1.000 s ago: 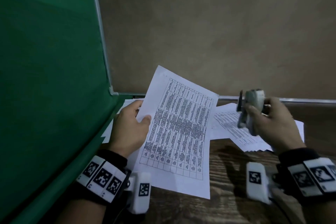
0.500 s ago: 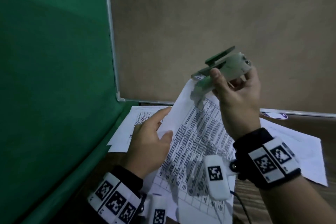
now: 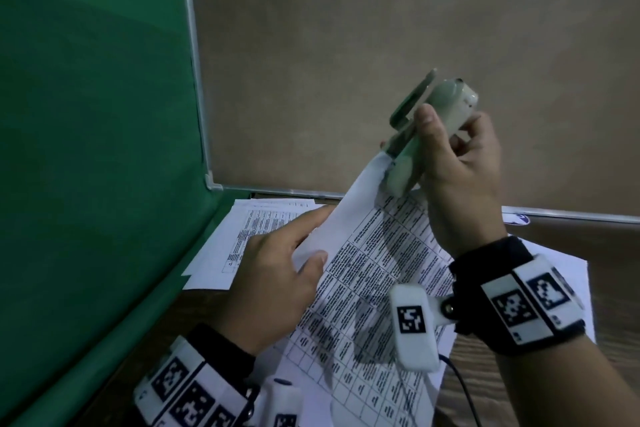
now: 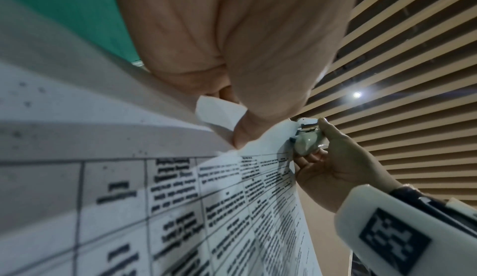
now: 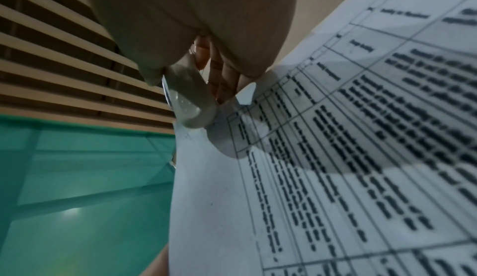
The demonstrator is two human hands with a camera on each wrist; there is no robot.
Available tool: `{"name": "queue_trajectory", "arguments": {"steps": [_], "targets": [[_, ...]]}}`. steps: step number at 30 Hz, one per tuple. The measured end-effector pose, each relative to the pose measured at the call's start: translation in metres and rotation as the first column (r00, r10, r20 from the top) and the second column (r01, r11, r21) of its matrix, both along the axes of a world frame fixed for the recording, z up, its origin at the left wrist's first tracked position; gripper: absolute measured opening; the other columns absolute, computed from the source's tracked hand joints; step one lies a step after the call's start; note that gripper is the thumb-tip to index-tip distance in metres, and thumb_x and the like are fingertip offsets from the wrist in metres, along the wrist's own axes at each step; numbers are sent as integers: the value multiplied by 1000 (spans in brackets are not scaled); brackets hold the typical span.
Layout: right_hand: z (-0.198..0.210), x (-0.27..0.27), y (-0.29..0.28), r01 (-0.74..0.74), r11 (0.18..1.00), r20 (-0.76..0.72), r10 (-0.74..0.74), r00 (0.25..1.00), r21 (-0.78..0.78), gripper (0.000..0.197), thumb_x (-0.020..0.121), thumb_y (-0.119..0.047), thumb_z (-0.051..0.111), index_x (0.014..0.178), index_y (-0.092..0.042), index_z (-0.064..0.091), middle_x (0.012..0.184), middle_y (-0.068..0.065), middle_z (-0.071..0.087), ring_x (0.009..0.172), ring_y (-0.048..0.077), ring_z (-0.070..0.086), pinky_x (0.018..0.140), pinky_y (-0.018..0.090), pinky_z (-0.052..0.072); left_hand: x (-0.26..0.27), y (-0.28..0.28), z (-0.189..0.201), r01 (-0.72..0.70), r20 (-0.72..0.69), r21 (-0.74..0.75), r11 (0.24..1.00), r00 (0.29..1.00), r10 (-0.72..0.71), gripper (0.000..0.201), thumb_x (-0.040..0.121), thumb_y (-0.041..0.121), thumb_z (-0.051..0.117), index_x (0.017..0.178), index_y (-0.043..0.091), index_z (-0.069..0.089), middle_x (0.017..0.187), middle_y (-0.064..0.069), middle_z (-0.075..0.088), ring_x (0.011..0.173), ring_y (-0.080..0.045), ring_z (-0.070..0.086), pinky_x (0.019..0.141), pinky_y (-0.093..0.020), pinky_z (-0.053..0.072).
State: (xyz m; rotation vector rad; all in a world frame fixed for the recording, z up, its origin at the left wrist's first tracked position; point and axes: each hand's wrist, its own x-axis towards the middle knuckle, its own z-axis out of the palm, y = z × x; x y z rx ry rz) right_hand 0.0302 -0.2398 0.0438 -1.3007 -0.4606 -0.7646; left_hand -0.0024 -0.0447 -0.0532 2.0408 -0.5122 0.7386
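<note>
My left hand [image 3: 277,274] pinches the left margin of a printed sheet with a table [image 3: 374,274], thumb on top and fingers behind, holding it raised off the desk. In the left wrist view the thumb of my left hand [image 4: 258,121] presses the sheet [image 4: 206,209] near a folded corner. My right hand [image 3: 457,170] grips a pale green stapler [image 3: 426,128], thumb along its side. The stapler's mouth sits over the sheet's top corner. The right wrist view shows the stapler [image 5: 188,101] against the corner of the sheet [image 5: 335,158].
More printed sheets [image 3: 249,232] lie on the wooden desk [image 3: 616,253] under and beside the raised one. A green panel [image 3: 86,149] stands on the left and a beige wall panel [image 3: 381,28] at the back, with a metal rail between them.
The right hand brought the stapler from the right side of the desk up to the sheet's top corner. The left hand tilted the sheet and shifted its pinch along the left margin.
</note>
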Motion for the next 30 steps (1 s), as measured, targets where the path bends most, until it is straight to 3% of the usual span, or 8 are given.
{"name": "queue_trajectory", "arguments": {"steps": [2, 5, 8, 16, 20, 25, 27, 30], "targets": [[3, -3, 0, -25, 1000, -13, 25, 1000, 4, 41, 88, -53, 73, 99, -20, 52, 99, 28, 71, 88, 53, 71, 75, 70, 58, -4, -2, 3, 21, 14, 0, 1000, 1000, -21, 55, 94, 15, 65, 143, 40, 58, 128, 25, 69, 118, 3, 65, 106, -21, 50], [8, -6, -2, -52, 999, -36, 53, 998, 17, 21, 106, -32, 57, 103, -14, 47, 90, 11, 74, 78, 36, 75, 71, 53, 64, -8, -5, 6, 27, 26, 18, 999, 999, -27, 53, 96, 11, 65, 143, 37, 60, 125, 21, 72, 112, 0, 68, 102, -25, 55], [10, -11, 0, -79, 997, -42, 79, 996, 16, 13, 110, -27, 45, 108, -14, 44, 85, 3, 68, 76, 26, 70, 69, 44, 63, -10, -6, 6, 5, 32, 28, 1000, 999, -5, 56, 96, 8, 67, 141, 40, 60, 122, 19, 73, 110, 0, 69, 101, -26, 55], [9, -15, 4, -10, 1000, -17, 10, 1000, 12, 15, 111, -31, 41, 103, -19, 41, 73, -10, 68, 67, 25, 63, 61, 48, 61, -14, -11, 8, 45, 58, 31, 999, 997, -46, 61, 94, 11, 64, 140, 51, 57, 123, 22, 72, 110, 0, 69, 101, -25, 55], [8, -16, 5, 39, 999, 9, -39, 999, 11, 14, 109, -33, 43, 101, -21, 41, 80, -3, 64, 65, 21, 61, 55, 39, 54, -15, -12, 8, 72, 55, 45, 996, 996, -75, 64, 94, 14, 63, 141, 55, 52, 129, 27, 67, 119, 1, 65, 107, -31, 53], [7, -14, 5, 110, 994, 77, -109, 991, 2, 16, 104, -37, 45, 96, -24, 39, 71, -7, 63, 57, 20, 55, 49, 35, 50, -14, -12, 7, 74, 45, 69, 995, 996, -77, 63, 94, 23, 60, 143, 58, 44, 133, 26, 66, 123, -5, 64, 110, -36, 51], [4, -14, 5, 156, 987, 114, -153, 982, -22, 18, 105, -39, 46, 95, -27, 38, 78, 3, 57, 57, 25, 52, 49, 36, 49, -13, -12, 6, 66, 30, 100, 993, 997, -69, 62, 95, 24, 60, 144, 60, 45, 126, 22, 71, 114, -6, 66, 103, -34, 53], [1, -14, 7, 193, 979, 167, -181, 969, -63, 18, 107, -39, 47, 94, -30, 38, 83, 7, 49, 60, 25, 49, 48, 35, 47, -12, -11, 4, 60, -42, 127, 990, 998, -55, 59, 98, 20, 64, 141, 59, 51, 88, 13, 67, 78, -8, 53, 73, -26, 45]]}}
